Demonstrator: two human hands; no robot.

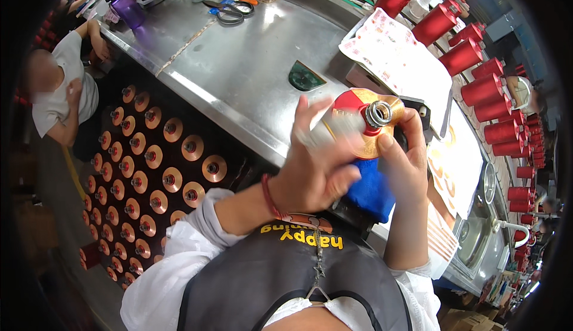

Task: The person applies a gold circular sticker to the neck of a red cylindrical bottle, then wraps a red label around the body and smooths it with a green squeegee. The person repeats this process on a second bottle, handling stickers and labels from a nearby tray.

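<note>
A red bottle [349,100] with a bare threaded metal neck and gold sheet around its shoulder is tilted toward me. My right hand [406,155] grips it from the right, thumb and fingers on the gold part. My left hand [316,161] is at the bottle's left side, thumb and fingers stretched apart. Motion blurs its fingertips and a pale patch over them, so I cannot tell whether that patch is a finger covering. Below the bottle lies a blue cloth [370,191]. A dark green, half-round piece [305,76] rests on the metal table [239,68].
Red bottles with gold shoulders [172,129] stand in rows at the lower left. Scissors [234,12] and a purple bottle [125,5] are at the table's far side. Printed sheets [412,62] lie right, beside more red bottles [462,56]. A person [65,86] sits left.
</note>
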